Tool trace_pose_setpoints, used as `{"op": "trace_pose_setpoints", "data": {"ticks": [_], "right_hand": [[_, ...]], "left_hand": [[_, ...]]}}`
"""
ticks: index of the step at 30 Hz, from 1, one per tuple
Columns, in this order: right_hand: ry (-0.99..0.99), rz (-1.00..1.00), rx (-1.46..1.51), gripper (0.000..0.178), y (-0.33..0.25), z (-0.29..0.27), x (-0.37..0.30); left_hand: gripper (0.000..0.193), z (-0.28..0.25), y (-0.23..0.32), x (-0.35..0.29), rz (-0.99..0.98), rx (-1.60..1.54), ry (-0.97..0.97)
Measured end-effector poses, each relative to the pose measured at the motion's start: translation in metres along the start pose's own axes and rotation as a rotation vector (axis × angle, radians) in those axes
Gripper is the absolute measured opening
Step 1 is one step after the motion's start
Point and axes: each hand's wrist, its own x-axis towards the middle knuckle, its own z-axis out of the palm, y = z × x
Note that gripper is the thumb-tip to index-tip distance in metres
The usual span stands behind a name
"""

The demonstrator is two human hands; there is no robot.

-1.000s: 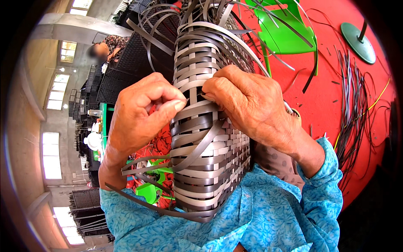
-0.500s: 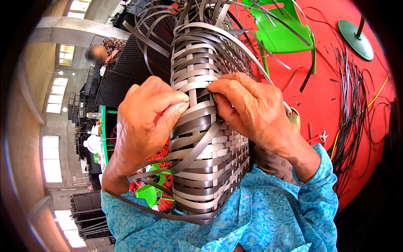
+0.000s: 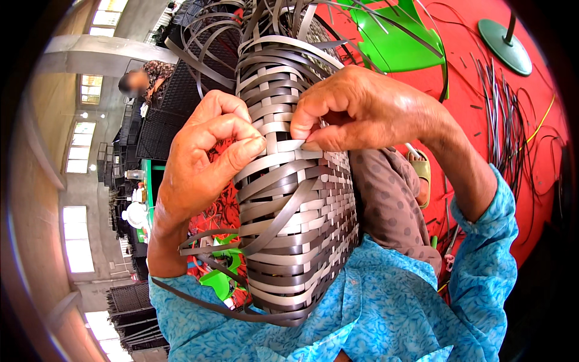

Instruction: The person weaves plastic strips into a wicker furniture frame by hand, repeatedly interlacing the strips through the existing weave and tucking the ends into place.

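A long woven piece (image 3: pixel 329 208) of flat grey and dark-brown strips stands between my arms, running from my lap to the far side. My left hand (image 3: pixel 208 154) is at its left edge, thumb and forefinger pressed together on a strip, though the exact hold is partly hidden. Across the top, my right hand (image 3: pixel 356 114) pinches a light grey strip (image 3: pixel 277 159) between thumb and fingers, beside a dark gap in the weave. Loose strip ends (image 3: pixel 211 36) curl out at the far end. One loose dark strip (image 3: pixel 205 297) loops around the near end.
A green chair (image 3: pixel 398 42) stands on the red floor at the far right, near a round green base (image 3: pixel 505 48). A bundle of dark strips (image 3: pixel 503 133) lies at right. A sandaled foot (image 3: pixel 422 175) shows beyond my right knee. Another person (image 3: pixel 145 78) is at far left.
My right hand has swung its wrist outward and right, its fingers now gripping a light strip slightly nearer me. My left hand stays at the left edge. The woven piece has shifted slightly left.
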Motion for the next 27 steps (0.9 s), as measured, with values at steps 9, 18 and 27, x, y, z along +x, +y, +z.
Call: {"op": "trace_pose_setpoints", "data": {"ticks": [9, 18, 27], "right_hand": [[0.533, 0.066, 0.542, 0.018, 0.018, 0.04, -0.009], [0.649, 0.219, 0.712, 0.019, 0.011, 0.072, -0.012], [0.507, -0.218, -0.736, 0.035, -0.012, 0.048, -0.007]], "left_hand": [[0.018, 0.005, -0.026, -0.016, -0.073, -0.203, 0.191], [0.013, 0.033, -0.05, -0.031, -0.133, -0.701, 0.391], [0.007, 0.059, -0.05, -0.03, -0.021, -0.807, 0.454]]}}
